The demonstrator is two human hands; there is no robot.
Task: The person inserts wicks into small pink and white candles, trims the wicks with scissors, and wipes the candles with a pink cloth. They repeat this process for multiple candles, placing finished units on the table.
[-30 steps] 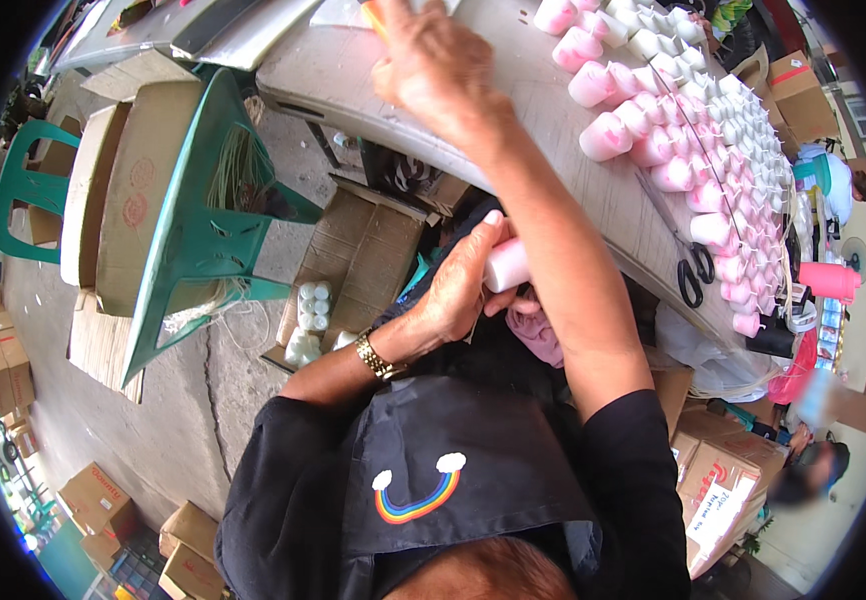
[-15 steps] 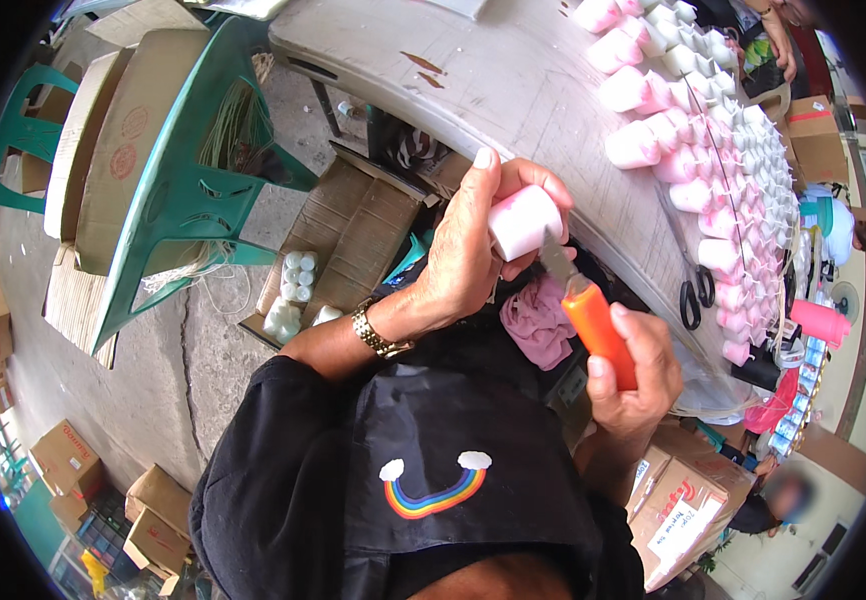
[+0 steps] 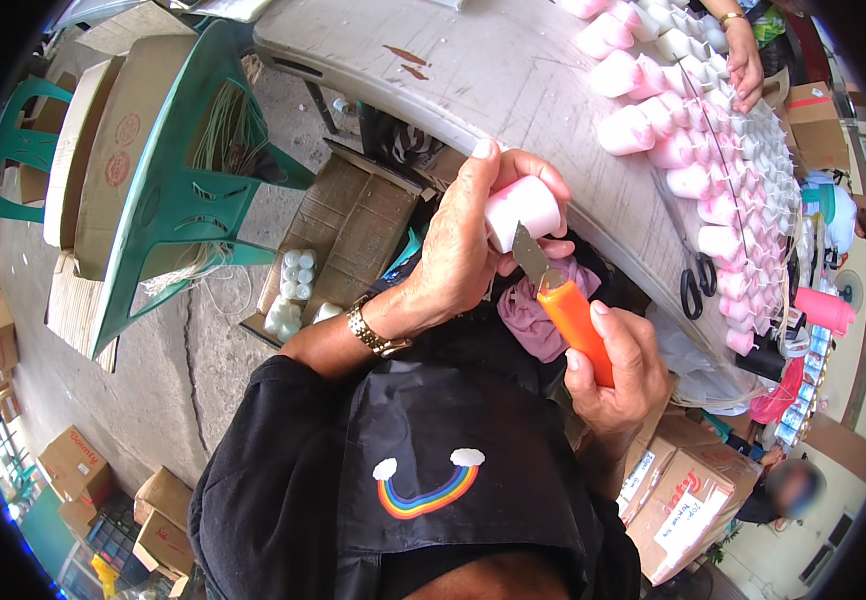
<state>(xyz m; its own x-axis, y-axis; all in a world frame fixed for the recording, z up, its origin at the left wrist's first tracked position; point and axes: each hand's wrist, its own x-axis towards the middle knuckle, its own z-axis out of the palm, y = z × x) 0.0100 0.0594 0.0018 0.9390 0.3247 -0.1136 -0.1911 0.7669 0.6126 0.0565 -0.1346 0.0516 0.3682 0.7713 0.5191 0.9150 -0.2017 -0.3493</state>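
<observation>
My left hand [image 3: 461,225] is wrapped round a short pink candle [image 3: 525,212], its thumb pointing up beside it. In my right hand [image 3: 621,370] is a knife [image 3: 575,325] with an orange handle and a short, broad metal blade. The blade's tip lies against the lower part of the candle, at the side facing me. Both hands are in front of my black apron [image 3: 433,450], near the table's edge. Rows of similar pink and white candles [image 3: 693,150] stand on the table to the right.
The pale table [image 3: 513,70] curves past my hands. Black-handled scissors [image 3: 698,285] lie near its edge. A pink cloth [image 3: 533,320] is below my hands. At left are a green chair [image 3: 178,200] and an open cardboard box [image 3: 343,230]. Another person's hand [image 3: 743,65] reaches over the candles.
The knife has moved left and up, its blade now across the candle's lower side. The candle is turned slightly. Another person's hand has come further in over the candle rows.
</observation>
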